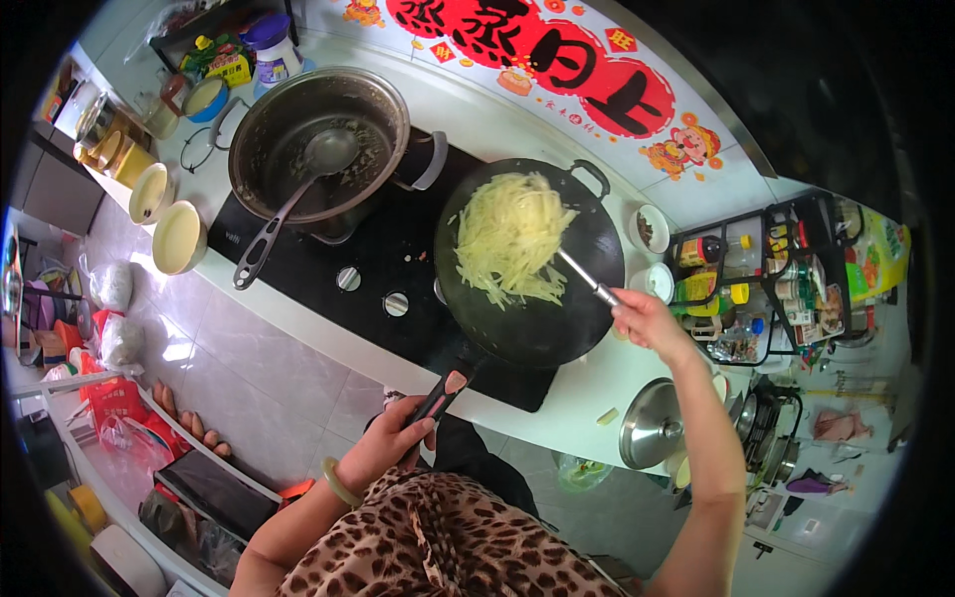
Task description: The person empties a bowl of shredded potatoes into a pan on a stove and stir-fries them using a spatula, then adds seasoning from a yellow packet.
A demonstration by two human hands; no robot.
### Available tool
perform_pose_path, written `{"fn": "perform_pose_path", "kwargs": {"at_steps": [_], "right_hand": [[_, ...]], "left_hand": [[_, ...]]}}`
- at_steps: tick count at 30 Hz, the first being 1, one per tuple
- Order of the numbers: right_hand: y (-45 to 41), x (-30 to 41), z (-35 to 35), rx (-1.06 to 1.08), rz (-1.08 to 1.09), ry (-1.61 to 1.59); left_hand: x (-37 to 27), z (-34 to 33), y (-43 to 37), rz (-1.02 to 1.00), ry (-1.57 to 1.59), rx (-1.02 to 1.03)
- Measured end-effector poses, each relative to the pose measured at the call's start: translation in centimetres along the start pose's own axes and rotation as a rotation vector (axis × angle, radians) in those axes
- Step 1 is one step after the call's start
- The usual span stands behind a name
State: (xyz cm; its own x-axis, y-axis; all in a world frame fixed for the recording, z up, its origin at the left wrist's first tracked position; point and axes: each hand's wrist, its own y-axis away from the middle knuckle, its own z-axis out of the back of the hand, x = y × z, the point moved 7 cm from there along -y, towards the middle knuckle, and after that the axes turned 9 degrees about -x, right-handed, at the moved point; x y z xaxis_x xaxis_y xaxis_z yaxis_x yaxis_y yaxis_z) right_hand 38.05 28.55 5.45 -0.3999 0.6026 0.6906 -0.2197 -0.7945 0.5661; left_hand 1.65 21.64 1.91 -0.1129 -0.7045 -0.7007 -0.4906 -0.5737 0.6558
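Pale yellow-green shreds, which look like potato (511,239), lie heaped in a black wok (589,328) on the right burner. My right hand (647,322) grips the metal handle of a cooking utensil (582,272); its head is hidden among the shreds. Close to my body, my left hand (403,433) is closed around a black handle (436,399) with a reddish patch, in line with the wok's near edge. On the left burner stands a large steel pot (246,168), wet inside, with a ladle (332,153) resting in it and its handle over the rim.
The black gas hob (313,257) has two metal knobs. Two bowls (179,237) sit by the counter's left edge. Right of the wok are small white bowls (649,228), a rack of bottles (720,298) and a steel lid (653,429). A low shelf (216,492) stands behind on the left.
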Motion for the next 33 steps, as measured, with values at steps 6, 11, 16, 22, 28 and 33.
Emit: {"fn": "perform_pose_path", "kwargs": {"at_steps": [6,11,16,22,28,33], "right_hand": [[10.5,1.9,-2.9,-0.443,0.555,0.72],[16.4,3.0,-1.8,-0.5,0.381,0.844],[18.0,10.2,-4.3,-0.28,0.433,0.91],[13.1,11.3,-11.6,-0.141,0.454,1.198],[8.0,9.8,-8.6,-0.373,0.42,1.32],[13.2,10.0,-3.5,-0.329,0.314,1.258]], "left_hand": [[-1.1,-0.4,0.0,-0.071,0.039,0.007],[-1.1,-0.8,-0.3,-0.087,0.035,0.014],[-0.6,-0.4,-0.5,-0.11,0.013,0.027],[0.1,-0.2,-0.9,-0.088,0.037,0.048],[-0.1,-0.5,-1.0,-0.109,0.06,0.045],[1.1,0.1,-1.9,-0.163,0.099,0.062]]}}
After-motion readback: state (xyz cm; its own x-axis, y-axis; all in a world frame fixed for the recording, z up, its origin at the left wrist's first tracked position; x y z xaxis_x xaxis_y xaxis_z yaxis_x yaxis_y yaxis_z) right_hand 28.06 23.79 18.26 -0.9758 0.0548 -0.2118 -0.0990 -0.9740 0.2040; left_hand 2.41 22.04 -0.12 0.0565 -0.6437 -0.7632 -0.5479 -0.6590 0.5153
